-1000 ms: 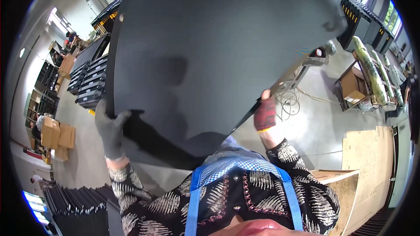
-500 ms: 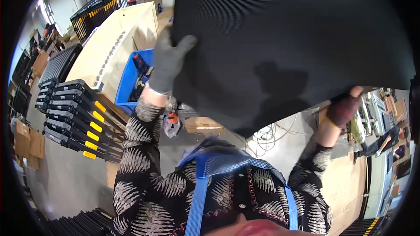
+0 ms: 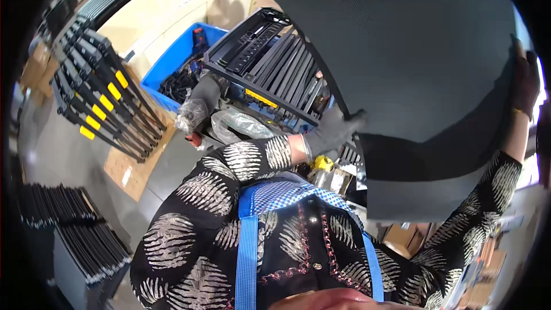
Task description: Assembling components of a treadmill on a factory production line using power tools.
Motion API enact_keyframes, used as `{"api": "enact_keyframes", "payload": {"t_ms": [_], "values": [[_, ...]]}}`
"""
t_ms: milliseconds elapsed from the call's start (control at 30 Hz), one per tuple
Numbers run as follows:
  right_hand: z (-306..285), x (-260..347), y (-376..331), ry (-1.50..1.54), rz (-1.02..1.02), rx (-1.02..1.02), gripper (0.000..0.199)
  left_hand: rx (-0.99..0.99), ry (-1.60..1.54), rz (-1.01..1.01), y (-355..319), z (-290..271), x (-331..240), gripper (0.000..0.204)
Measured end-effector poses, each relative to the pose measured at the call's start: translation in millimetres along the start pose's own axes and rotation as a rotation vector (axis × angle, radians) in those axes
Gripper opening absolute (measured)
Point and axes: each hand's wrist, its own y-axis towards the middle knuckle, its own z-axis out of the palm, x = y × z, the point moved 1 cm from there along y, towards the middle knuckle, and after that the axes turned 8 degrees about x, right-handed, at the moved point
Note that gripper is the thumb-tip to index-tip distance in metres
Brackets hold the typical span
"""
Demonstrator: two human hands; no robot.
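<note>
1. A large dark panel (image 3: 425, 63) is held up in front of the person, filling the upper right of the view, its lower edge toward the chest
2. The left hand (image 3: 334, 133), in a grey glove, grasps the panel's left edge, one digit lapping onto the face, the other fingers partly hidden
3. The right hand (image 3: 526, 83), in a dark glove, has its fingers curled around the panel's right edge
4. Just beyond the panel's left edge stands a black rack (image 3: 213, 57) carrying slim dark bars (image 3: 290, 69); a yellow label (image 3: 261, 98) marks its near edge
5. By the rack's left corner, a blue bin (image 3: 172, 64) holds dark tangled parts (image 3: 182, 83)
6. Farther left, black legs with yellow tags (image 3: 106, 103) stand on a brown board (image 3: 125, 173), reaching its upper right edge
</note>
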Motion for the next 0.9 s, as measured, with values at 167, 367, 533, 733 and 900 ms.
{"api": "enact_keyframes", "payload": {"t_ms": [167,367,533,733,900], "values": [[152,63,19,-0.009,-0.021,0.359,0.047,-0.061,0.225,0.100,1,49,177,0.036],[258,30,1,0.034,-0.064,0.632,0.060,0.526,0.894,-0.009,-24,74,135,0.052],[295,45,-14,0.065,-0.169,0.797,0.062,0.740,0.514,-0.069,-35,109,163,0.054],[346,-14,-13,0.103,-0.122,0.848,0.062,0.763,0.333,0.046,-16,130,150,0.055],[375,3,-12,0.223,-0.178,0.951,0.065,0.751,0.340,0.025,-29,132,152,0.055]]}}
